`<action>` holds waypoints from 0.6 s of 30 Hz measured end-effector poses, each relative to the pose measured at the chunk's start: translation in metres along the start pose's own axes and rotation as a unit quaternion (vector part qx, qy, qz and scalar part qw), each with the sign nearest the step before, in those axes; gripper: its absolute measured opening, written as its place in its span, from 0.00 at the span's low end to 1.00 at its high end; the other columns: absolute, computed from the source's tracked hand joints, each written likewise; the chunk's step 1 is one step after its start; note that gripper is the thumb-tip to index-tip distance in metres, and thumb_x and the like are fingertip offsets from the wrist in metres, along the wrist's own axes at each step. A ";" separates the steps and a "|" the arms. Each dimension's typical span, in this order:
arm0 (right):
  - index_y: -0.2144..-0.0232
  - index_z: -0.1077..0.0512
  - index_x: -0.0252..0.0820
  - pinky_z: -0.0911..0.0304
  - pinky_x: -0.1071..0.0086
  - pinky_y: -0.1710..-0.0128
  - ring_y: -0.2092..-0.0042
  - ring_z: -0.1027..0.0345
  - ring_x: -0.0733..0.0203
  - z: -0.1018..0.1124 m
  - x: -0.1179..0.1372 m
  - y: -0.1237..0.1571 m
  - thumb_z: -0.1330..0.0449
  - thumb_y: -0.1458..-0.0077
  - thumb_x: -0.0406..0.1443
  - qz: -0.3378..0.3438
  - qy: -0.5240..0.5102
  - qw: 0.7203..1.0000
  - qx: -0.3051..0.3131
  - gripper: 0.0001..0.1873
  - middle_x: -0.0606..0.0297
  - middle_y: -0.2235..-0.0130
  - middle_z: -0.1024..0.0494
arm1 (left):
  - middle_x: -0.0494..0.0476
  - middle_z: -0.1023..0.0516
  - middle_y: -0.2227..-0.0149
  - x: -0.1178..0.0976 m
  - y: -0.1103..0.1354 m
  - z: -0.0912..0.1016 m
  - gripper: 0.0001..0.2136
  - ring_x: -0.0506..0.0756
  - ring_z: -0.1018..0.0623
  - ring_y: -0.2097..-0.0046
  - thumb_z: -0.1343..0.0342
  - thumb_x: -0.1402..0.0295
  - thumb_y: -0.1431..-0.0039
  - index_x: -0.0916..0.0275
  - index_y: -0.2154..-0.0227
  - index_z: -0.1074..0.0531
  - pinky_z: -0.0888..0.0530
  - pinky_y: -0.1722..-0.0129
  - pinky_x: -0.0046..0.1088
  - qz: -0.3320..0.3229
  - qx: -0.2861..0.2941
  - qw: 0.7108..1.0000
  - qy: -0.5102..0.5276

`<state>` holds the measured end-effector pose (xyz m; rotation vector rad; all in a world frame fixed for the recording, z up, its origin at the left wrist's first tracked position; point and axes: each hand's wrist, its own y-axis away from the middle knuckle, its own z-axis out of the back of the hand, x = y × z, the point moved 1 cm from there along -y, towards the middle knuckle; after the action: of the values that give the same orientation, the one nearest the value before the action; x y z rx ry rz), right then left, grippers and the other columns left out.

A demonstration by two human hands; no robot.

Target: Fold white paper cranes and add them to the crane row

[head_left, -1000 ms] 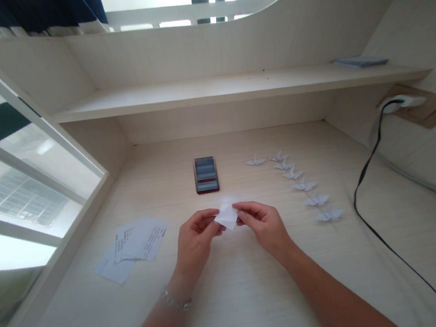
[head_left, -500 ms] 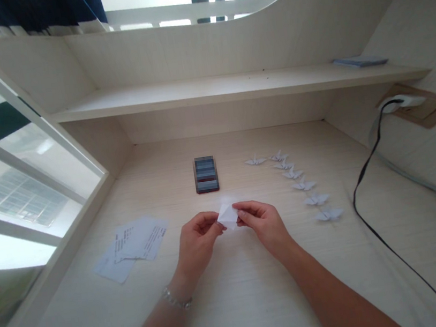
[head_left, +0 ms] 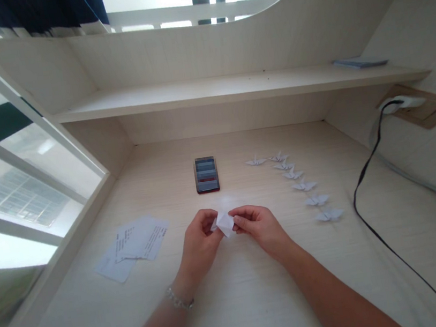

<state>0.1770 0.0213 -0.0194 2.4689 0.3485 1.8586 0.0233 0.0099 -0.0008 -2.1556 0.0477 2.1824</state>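
A small piece of folded white paper (head_left: 225, 223) is held between my two hands, above the middle of the desk. My left hand (head_left: 202, 237) pinches its left side between thumb and fingers, and a silvery bracelet circles that wrist. On the opposite side, the thumb and forefinger of my right hand (head_left: 256, 225) grip the paper's right edge. Several white paper cranes (head_left: 304, 186) stand in a curved row to the right of my hands. Parts of the folded paper are hidden behind my fingers.
Loose printed paper sheets (head_left: 134, 243) overlap at the left. A phone (head_left: 206, 175) lies beyond my hands. A black cable (head_left: 356, 203) runs from the wall socket (head_left: 429, 106) down the right side. A shelf (head_left: 208, 90) spans the back, bearing a flat bluish object (head_left: 360, 62).
The folded paper has turned and shifted slightly left and down, and a small flap now shows beside my left fingers. My right hand has moved slightly left with it.
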 end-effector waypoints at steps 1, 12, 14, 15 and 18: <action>0.68 0.24 0.37 0.35 0.71 0.72 0.75 0.33 0.66 0.000 0.001 0.000 0.34 0.60 0.40 0.002 0.004 1.000 0.002 0.15 0.66 0.77 0.25 | 0.55 0.22 0.65 0.000 0.000 0.000 0.18 0.53 0.24 0.66 0.41 0.73 0.55 0.61 0.58 0.30 0.30 0.66 0.25 0.003 0.004 1.000 0.014; 0.69 0.24 0.38 0.38 0.73 0.74 0.76 0.35 0.68 0.002 0.003 0.001 0.35 0.58 0.41 0.003 0.015 0.999 0.034 0.13 0.67 0.78 0.26 | 0.58 0.21 0.64 -0.004 0.001 0.002 0.09 0.56 0.23 0.62 0.42 0.74 0.55 0.61 0.69 0.22 0.28 0.61 0.29 -0.032 0.028 0.998 -0.036; 0.68 0.24 0.38 0.38 0.73 0.73 0.76 0.35 0.68 0.002 0.002 0.001 0.36 0.57 0.40 -0.001 0.010 0.999 0.041 0.13 0.67 0.78 0.26 | 0.57 0.21 0.64 -0.005 0.001 0.002 0.10 0.55 0.23 0.62 0.43 0.76 0.54 0.61 0.68 0.22 0.28 0.61 0.28 -0.025 0.029 0.998 -0.039; 0.68 0.24 0.38 0.38 0.73 0.73 0.75 0.35 0.69 0.002 0.002 0.001 0.36 0.57 0.39 -0.003 0.009 0.999 0.042 0.13 0.67 0.78 0.26 | 0.56 0.21 0.64 -0.005 0.000 0.002 0.11 0.55 0.23 0.62 0.44 0.77 0.54 0.60 0.67 0.22 0.28 0.61 0.27 -0.023 0.030 0.999 -0.039; 0.67 0.23 0.39 0.38 0.73 0.73 0.75 0.35 0.69 0.002 0.001 0.002 0.35 0.57 0.39 -0.003 0.006 0.999 0.041 0.13 0.67 0.77 0.26 | 0.55 0.21 0.64 -0.003 0.001 0.002 0.12 0.55 0.23 0.63 0.44 0.77 0.54 0.61 0.66 0.23 0.28 0.62 0.27 -0.017 0.033 0.999 -0.034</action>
<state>0.1795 0.0201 -0.0190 2.5052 0.4421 1.8961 0.0214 0.0092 0.0027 -2.0328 0.0775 2.2016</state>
